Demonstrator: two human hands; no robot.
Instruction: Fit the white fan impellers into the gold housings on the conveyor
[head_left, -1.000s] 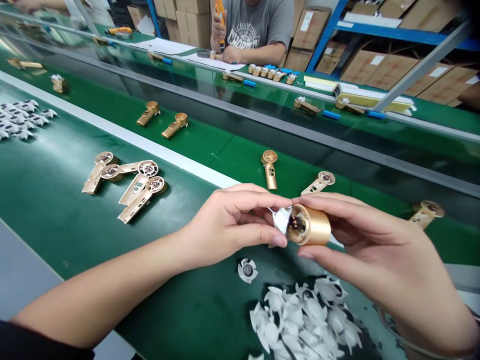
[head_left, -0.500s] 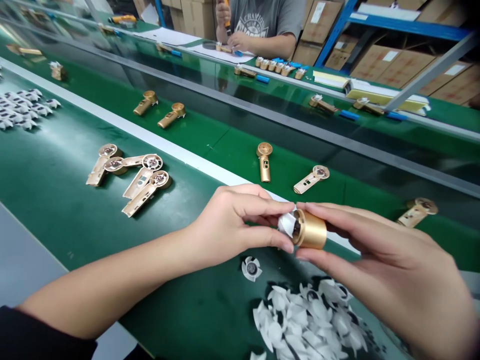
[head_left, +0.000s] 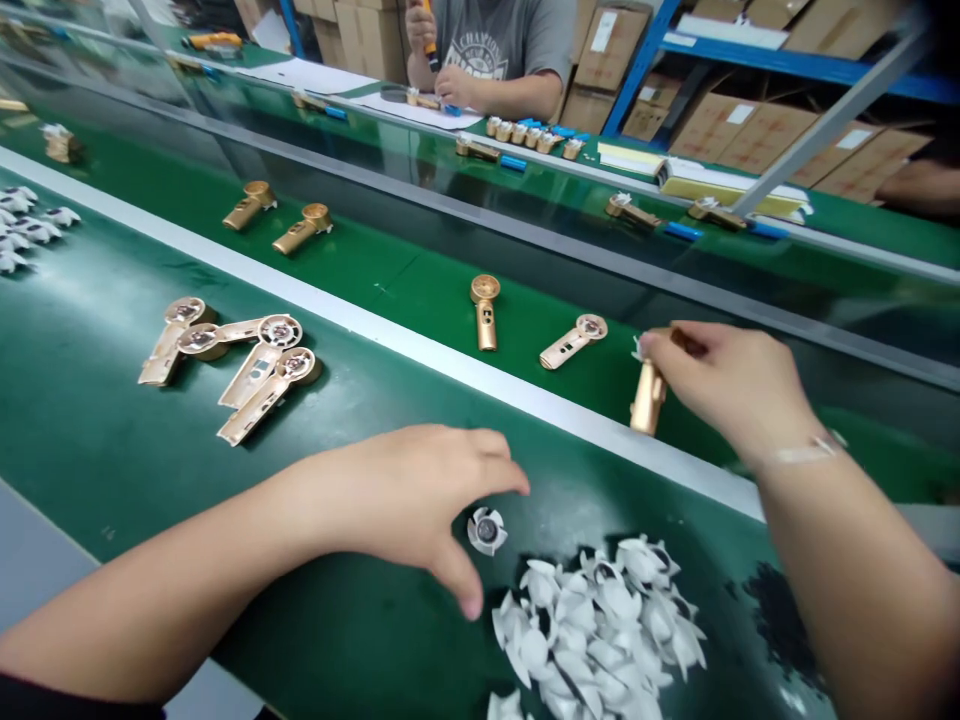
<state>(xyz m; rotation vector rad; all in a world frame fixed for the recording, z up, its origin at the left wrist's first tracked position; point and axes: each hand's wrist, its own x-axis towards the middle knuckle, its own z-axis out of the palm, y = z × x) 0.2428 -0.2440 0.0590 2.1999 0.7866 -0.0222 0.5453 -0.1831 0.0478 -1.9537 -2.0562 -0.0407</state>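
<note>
My left hand (head_left: 420, 490) is open over the green table, thumb and fingers spread. Just beyond its fingertips lies a single white fan impeller (head_left: 487, 531) with a dark hub. My right hand (head_left: 727, 375) grips a gold handheld-fan housing (head_left: 646, 398) by its round head, over the green belt. The handle points toward me, and a bit of white blade (head_left: 637, 346) shows beside the thumb. The fingers hide most of the head. Between my arms sits a heap of white fan impellers (head_left: 592, 625).
Several gold fan housings (head_left: 271, 378) lie at left on the table. Past the white strip (head_left: 330, 305), more housings (head_left: 486, 312) rest on the belt. White impellers (head_left: 30, 230) stand in rows at far left. Small black parts (head_left: 787, 615) lie at right. A co-worker (head_left: 495, 60) sits across.
My hands have parted. The left has let go of the impeller at the housing and moved left, opening. The right has carried the gold housing away over the belt. The view has shifted slightly.
</note>
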